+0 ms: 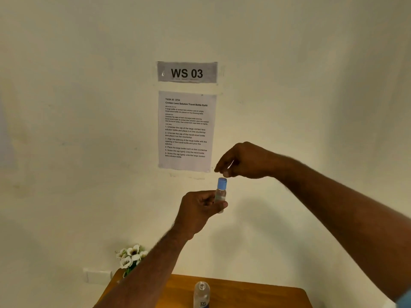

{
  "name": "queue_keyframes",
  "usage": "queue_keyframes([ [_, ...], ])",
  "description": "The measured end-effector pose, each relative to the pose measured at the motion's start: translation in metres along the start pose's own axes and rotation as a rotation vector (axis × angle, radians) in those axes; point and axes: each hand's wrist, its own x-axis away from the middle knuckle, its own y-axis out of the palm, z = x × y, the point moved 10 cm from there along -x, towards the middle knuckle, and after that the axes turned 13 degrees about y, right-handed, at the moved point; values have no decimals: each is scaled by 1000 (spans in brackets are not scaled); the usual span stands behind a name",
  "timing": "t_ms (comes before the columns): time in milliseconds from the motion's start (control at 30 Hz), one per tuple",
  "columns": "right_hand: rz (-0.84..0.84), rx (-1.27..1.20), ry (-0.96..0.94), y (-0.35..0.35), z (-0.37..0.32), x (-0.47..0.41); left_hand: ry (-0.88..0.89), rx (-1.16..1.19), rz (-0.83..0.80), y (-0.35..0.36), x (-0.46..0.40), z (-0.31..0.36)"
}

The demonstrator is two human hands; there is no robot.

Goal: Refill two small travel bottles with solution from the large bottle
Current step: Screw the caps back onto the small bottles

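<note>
A pale wall fills most of the frame, with a "WS 03" sign above a printed task sheet at centre. At the bottom edge sits a wooden table carrying the uncapped large bottle; white flowers stand at its left corner. Mid-frame, the left hand is wrapped around a small travel bottle, held upright. The right hand hovers just above its blue cap, fingertips pinched together, apparently on nothing.

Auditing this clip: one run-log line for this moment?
left hand: holds small travel bottle upright | blue cap: on | right hand: just above cap | large bottle: uncapped, on table
</note>
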Motion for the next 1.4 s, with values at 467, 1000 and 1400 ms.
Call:
queue_keyframes([
  [467, 28, 22, -14, 2, -19, 13, 4, 61, 2, -5, 5, 5],
  [1000, 41, 147, 78, 29, -6, 16, -22, 93, -21, -2, 14, 5],
  [1400, 278, -168, 259, 73, 27, 30, 14, 97, 0, 0, 29, -14],
])
